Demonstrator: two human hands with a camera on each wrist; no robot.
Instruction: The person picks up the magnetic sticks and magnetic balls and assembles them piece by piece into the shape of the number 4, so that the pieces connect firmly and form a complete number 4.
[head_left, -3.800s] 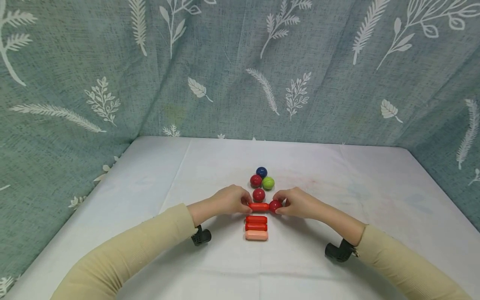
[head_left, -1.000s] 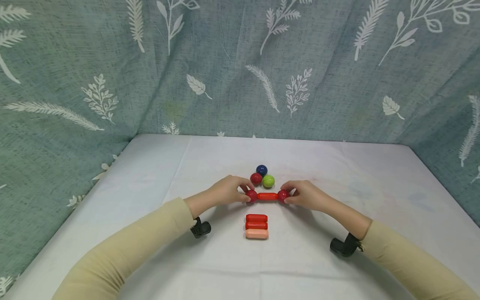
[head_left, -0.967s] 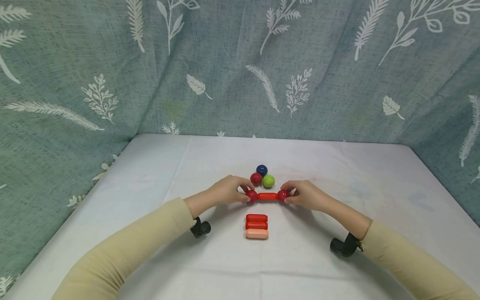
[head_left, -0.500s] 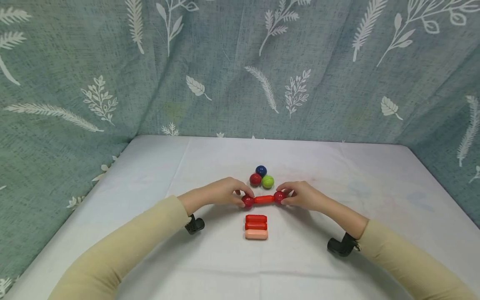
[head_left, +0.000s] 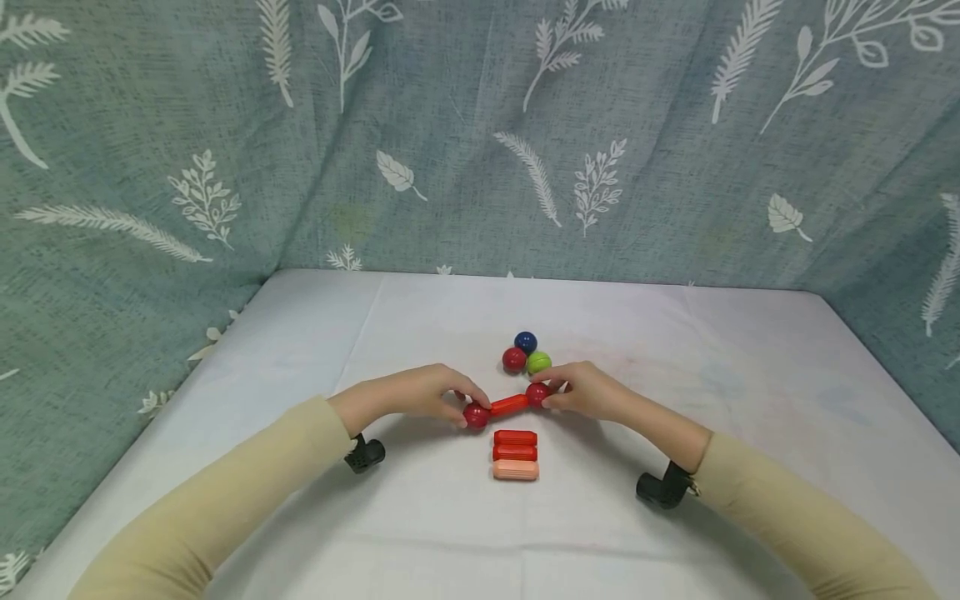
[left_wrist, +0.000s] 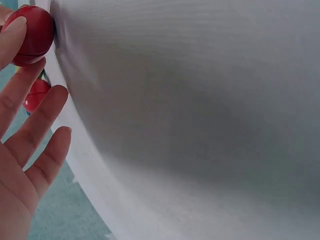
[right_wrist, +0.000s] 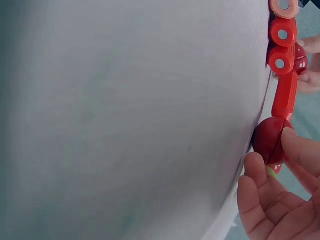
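A red rod (head_left: 510, 406) joins two red balls in a dumbbell shape, slanting with its left end nearer the person. My left hand (head_left: 420, 390) pinches the left red ball (head_left: 476, 417) between thumb and fingertips; in the left wrist view its other fingers are spread loosely below that ball (left_wrist: 34, 37). At the opposite end, my right hand (head_left: 588, 390) pinches the right red ball (head_left: 537, 394), which the right wrist view shows up close against the rod (right_wrist: 285, 95). The right hand's fingertips overlap the lower edge of a green ball (head_left: 538, 361).
Behind the dumbbell, a blue ball (head_left: 526, 342) and a loose red ball (head_left: 513, 360) cluster with the green one. Nearer lie two red rods (head_left: 515, 446) and a peach rod (head_left: 515, 471), side by side. A leaf-patterned curtain (head_left: 450, 217) borders the white-covered table (head_left: 420, 525).
At first the left hand held the bare rod's end; a second red ball then joined there. Since then both hands have shifted the dumbbell left, its left end swinging toward the person.
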